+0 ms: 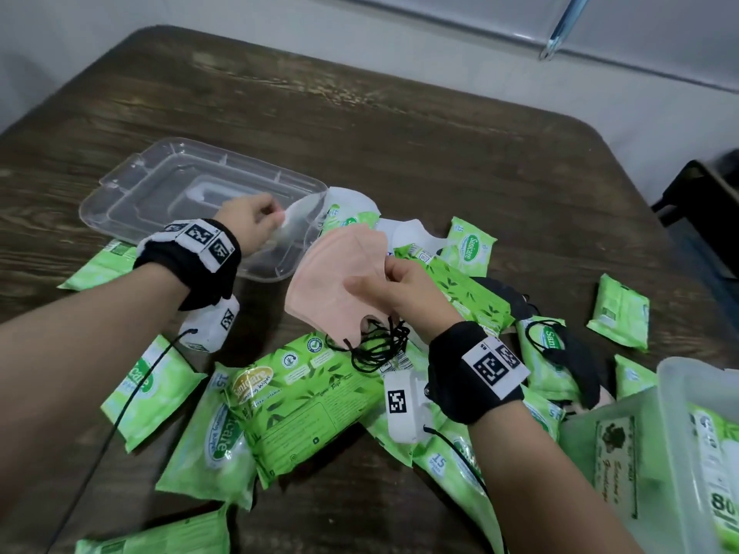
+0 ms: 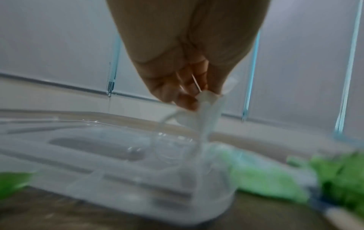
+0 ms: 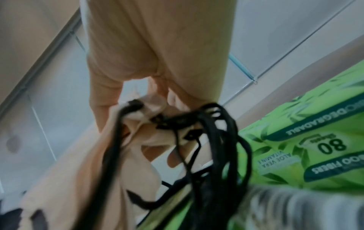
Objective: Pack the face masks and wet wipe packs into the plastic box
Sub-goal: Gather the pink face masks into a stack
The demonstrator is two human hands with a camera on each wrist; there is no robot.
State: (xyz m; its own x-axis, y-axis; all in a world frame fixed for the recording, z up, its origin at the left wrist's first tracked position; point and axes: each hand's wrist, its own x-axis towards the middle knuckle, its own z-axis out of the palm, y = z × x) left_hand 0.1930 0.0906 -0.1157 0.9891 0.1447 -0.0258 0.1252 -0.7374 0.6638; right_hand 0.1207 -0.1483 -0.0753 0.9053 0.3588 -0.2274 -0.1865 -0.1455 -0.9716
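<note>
Two masks were in your grasp: your left hand (image 1: pixel 250 217) pinched a white mask (image 1: pixel 298 217) over the clear lid (image 1: pixel 160 193), and your right hand (image 1: pixel 394 291) gripped a peach mask (image 1: pixel 336 273) with tangled black ear loops (image 1: pixel 376 345). You were mid-gathering, I judge; next, carry both to the plastic box (image 1: pixel 676 397) beside your right wrist, which already held wet wipe packs (image 1: pixel 716 465).

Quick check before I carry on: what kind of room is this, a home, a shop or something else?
Hard to say for sure; it looks like a plain indoor workroom or office rather than a shop. The work goes on at a dark wood-grain table, with a bare pale wall behind it and a dark chair at its side.
</note>
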